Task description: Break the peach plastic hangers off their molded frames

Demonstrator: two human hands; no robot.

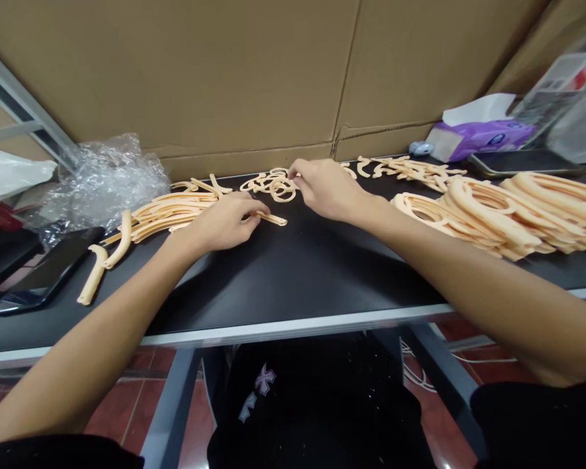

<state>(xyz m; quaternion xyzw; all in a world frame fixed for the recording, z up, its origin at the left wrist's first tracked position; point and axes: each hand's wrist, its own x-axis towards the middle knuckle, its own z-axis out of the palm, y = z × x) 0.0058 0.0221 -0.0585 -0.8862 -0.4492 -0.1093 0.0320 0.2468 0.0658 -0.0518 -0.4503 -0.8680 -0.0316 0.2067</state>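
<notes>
My left hand (224, 221) rests on the black table (293, 273) with its fingers curled round a thin curved peach plastic strip (272, 219), beside a fanned pile of long curved strips (168, 212). My right hand (325, 185) reaches to the back of the table, fingertips pinched at a small heap of peach rings (273, 184). What the fingertips hold is too small to make out.
A big stack of oval peach frames (508, 212) fills the right side, with loose small pieces (410, 169) behind it. Crumpled clear plastic (102, 179) and a phone (43, 277) lie at the left. A purple tissue pack (478, 137) and a dark tray (522, 163) stand back right. Cardboard walls the rear.
</notes>
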